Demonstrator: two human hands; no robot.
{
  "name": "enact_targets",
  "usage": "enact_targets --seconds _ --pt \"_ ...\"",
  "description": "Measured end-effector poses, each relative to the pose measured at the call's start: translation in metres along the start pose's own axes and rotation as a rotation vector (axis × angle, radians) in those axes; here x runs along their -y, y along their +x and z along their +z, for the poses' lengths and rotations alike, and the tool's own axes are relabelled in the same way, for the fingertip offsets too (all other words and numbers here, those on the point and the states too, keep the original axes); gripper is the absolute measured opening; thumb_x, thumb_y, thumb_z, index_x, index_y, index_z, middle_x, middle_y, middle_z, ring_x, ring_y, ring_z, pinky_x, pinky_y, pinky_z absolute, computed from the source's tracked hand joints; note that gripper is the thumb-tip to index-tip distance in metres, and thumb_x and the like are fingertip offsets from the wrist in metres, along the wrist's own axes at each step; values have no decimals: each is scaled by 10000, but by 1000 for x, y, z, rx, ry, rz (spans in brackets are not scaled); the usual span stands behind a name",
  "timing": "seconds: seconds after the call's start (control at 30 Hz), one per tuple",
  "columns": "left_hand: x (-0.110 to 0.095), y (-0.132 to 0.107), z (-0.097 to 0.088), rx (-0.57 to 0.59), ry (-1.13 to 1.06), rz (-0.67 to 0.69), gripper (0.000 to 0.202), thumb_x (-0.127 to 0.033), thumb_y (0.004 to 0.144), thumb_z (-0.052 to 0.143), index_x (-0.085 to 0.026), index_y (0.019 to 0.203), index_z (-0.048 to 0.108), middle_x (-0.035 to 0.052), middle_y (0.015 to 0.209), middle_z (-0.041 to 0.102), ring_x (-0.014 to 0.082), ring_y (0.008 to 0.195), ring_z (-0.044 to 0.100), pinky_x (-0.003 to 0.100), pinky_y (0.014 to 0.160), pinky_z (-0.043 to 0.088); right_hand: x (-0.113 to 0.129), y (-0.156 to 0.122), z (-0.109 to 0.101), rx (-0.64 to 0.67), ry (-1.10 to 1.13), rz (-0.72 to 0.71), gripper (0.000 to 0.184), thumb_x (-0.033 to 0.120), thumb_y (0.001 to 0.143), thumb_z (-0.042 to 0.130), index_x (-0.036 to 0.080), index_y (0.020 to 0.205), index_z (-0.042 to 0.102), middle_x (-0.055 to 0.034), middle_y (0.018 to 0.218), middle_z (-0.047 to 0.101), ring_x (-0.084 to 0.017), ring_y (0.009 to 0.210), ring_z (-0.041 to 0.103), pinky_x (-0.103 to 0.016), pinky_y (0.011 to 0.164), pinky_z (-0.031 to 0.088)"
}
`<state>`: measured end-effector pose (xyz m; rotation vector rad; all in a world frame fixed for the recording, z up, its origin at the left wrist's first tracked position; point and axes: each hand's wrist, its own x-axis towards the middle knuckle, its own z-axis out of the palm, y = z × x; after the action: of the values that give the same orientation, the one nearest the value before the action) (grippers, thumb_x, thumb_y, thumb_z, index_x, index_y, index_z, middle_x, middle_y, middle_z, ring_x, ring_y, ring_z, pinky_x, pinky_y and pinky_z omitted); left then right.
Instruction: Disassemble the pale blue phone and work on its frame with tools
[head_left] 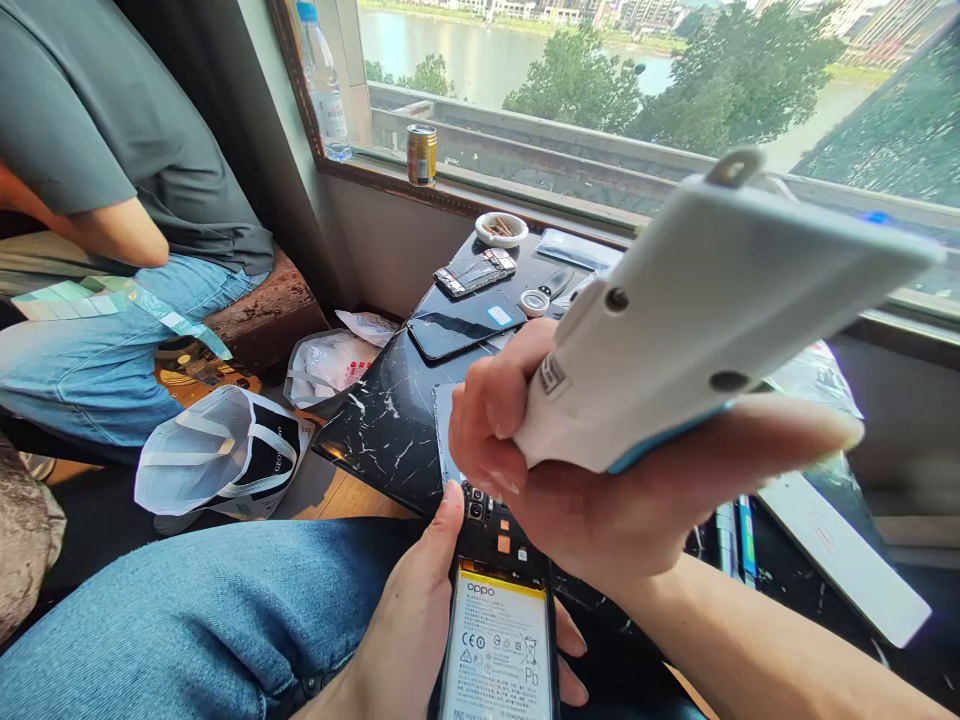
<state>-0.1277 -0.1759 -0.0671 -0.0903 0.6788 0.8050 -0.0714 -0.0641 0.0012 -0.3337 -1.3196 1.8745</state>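
Observation:
My left hand (409,625) grips an opened OPPO smartphone (495,610) at the bottom of the view, its thumb along the phone's edge. The back is off, showing a battery with a white label and yellow top edge (496,650) and a dark circuit board with camera modules (480,520). My right hand (540,505) is wrapped around a white plastic handheld device (712,290), held above the phone. That device has dark screws, a barcode label, a blue edge and a metal loop at its end. Its underside is hidden.
A black marble-pattern surface (375,440) holds a dark phone (465,325), a disassembled phone (474,272) and a small dish of sticks (501,229). A seated person (112,200) is at left. Bags (221,460) lie on the floor. A can (421,155) and bottle (324,85) stand by the window.

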Motion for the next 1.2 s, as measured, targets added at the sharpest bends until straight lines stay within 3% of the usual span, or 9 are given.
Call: enact_targets --seconds 0.17,0.33,0.5,0.7,0.8,0.87,1.0,1.07,1.2 --pt "0 3 1 -17 -5 9 1067 -843 848 90 -12 804 758 166 697 692 168 576 629 237 607 457 11 7 3 -43 52 37 506 742 748 642 254 615 631 43 437 377 -142 380 350 -297 360 251" --pt "2 4 0 -35 27 -2 1103 -873 810 69 -9 784 753 180 694 693 170 562 625 235 588 455 16 10 3 -90 63 100 562 769 647 704 264 523 490 56 395 330 -139 361 297 -298 360 240" --pt "1 4 1 -62 50 -26 1146 -894 779 23 -7 762 747 188 686 690 167 549 622 226 557 447 19 10 5 -97 85 100 594 800 635 704 262 535 472 63 393 330 -138 363 288 -293 351 247" --pt "1 3 0 -43 -32 -16 1106 -891 805 88 -5 809 750 198 776 716 188 628 681 245 612 490 22 10 4 -119 -84 13 581 813 751 577 256 587 570 49 406 354 -158 376 364 -295 355 310" --pt "0 1 1 -32 -95 28 1005 -833 865 123 -52 974 748 172 824 741 217 659 724 273 618 512 20 10 -12 -68 -221 -59 380 601 777 718 240 732 610 49 544 471 -138 453 404 -283 422 353" --pt "-1 0 1 -24 -122 58 927 -797 894 152 -102 1147 710 146 799 749 228 644 734 288 613 519 22 9 -25 -7 -489 -71 246 379 758 805 227 829 625 49 670 537 -118 526 447 -260 475 372" --pt "0 -2 2 -54 -174 31 900 -759 913 155 -93 1206 684 141 731 739 224 589 730 281 562 522 28 4 -48 325 -997 131 120 209 818 731 214 847 614 58 720 577 -107 617 519 -226 534 388" --pt "0 -3 3 -47 -190 5 888 -741 914 142 -100 1172 700 141 708 734 234 577 732 285 543 525 29 -2 -55 456 -1050 254 131 181 833 700 216 825 574 74 702 566 -90 595 515 -204 505 360" --pt "2 -3 4 -30 -178 -5 847 -685 941 147 -85 1140 711 152 705 737 232 575 737 268 532 525 27 -14 -61 502 -1028 316 214 66 792 648 213 780 493 86 695 522 -60 533 495 -179 455 322"
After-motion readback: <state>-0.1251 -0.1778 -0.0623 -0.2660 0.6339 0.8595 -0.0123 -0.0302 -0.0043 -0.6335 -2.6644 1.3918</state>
